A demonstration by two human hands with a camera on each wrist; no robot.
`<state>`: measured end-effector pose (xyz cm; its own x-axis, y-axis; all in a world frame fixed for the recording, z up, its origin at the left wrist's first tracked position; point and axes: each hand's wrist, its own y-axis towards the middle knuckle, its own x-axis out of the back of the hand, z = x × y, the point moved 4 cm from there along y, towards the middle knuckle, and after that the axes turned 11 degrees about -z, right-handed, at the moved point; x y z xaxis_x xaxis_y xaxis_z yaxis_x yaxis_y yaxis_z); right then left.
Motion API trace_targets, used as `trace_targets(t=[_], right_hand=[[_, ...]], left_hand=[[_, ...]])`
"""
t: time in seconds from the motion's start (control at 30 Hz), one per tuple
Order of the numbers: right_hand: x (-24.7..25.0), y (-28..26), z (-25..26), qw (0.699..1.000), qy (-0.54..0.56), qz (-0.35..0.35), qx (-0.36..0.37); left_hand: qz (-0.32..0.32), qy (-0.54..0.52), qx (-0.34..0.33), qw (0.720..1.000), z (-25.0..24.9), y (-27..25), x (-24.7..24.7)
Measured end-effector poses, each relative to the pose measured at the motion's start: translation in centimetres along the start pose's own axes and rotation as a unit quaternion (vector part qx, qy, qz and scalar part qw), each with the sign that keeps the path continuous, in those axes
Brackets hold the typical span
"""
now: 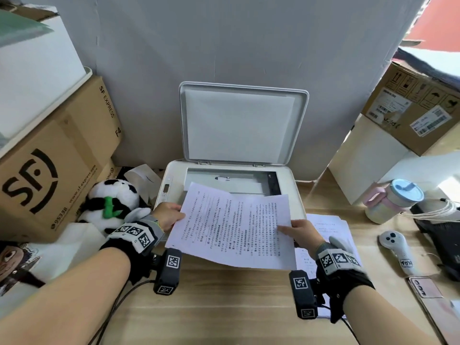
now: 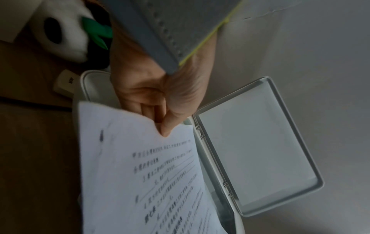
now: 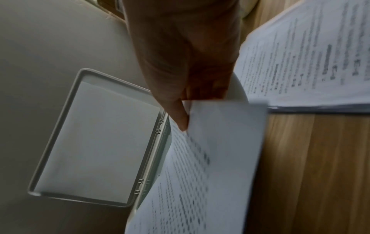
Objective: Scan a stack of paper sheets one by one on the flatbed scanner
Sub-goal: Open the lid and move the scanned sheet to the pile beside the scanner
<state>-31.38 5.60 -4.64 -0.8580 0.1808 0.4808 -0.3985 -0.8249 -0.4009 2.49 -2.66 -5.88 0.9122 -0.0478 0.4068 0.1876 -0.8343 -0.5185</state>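
Observation:
A printed paper sheet [image 1: 231,227] hangs in the air over the front of the white flatbed scanner [image 1: 174,175], text side up. My left hand [image 1: 169,215] pinches its left edge, thumb on top [image 2: 166,128]. My right hand [image 1: 302,232] pinches its right edge [image 3: 220,126], thumb on top. The scanner lid [image 1: 239,123] stands raised against the wall and the glass [image 1: 239,181] is bare. A stack of printed sheets [image 1: 331,227] lies on the desk right of the scanner, partly under my right hand; in the right wrist view the stack [image 3: 310,55] is blurred.
A panda plush [image 1: 112,202] and an SF Express carton [image 1: 49,170] crowd the scanner's left side. To the right stand a lidded cup [image 1: 393,200], a white controller [image 1: 398,250], cartons [image 1: 410,110] and cables. Wooden desk [image 1: 224,307] lies in front.

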Motion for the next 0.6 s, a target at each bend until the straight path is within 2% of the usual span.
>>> trace_targets(t=[0.07,0.13,0.2,0.3,0.4,0.5,0.6], right_hand=[[0.4,-0.4,-0.1,0.998,-0.053,0.030,0.001],[1.3,-0.5,-0.4,0.997,-0.074,0.026,0.000],[2.3,-0.5,-0.8,0.999,-0.045,0.017,-0.002],[4.4,-0.4,-2.0,0.996,0.073,-0.035,-0.029],[7.0,-0.7,-4.0,0.968,0.205,-0.134,-0.052],[8.8,-1.5,-6.5,0.917,0.340,-0.191,-0.089],[9.5,-2.0,-9.4,0.900,0.355,-0.213,-0.136]], left_hand=[[-0.014,0.017,-0.016,1.000,-0.3,0.2,0.0],[-0.025,0.004,-0.031,0.999,-1.1,0.2,-0.2],[-0.037,-0.037,-0.035,0.998,-2.1,0.0,-0.6],[-0.007,-0.132,-0.020,0.991,-4.1,-0.7,-2.5],[0.031,-0.193,-0.003,0.981,-5.8,-1.9,-4.8],[0.062,-0.181,-0.022,0.981,-7.0,-3.2,-7.6],[0.074,-0.164,-0.036,0.983,-7.4,-4.1,-9.8]])
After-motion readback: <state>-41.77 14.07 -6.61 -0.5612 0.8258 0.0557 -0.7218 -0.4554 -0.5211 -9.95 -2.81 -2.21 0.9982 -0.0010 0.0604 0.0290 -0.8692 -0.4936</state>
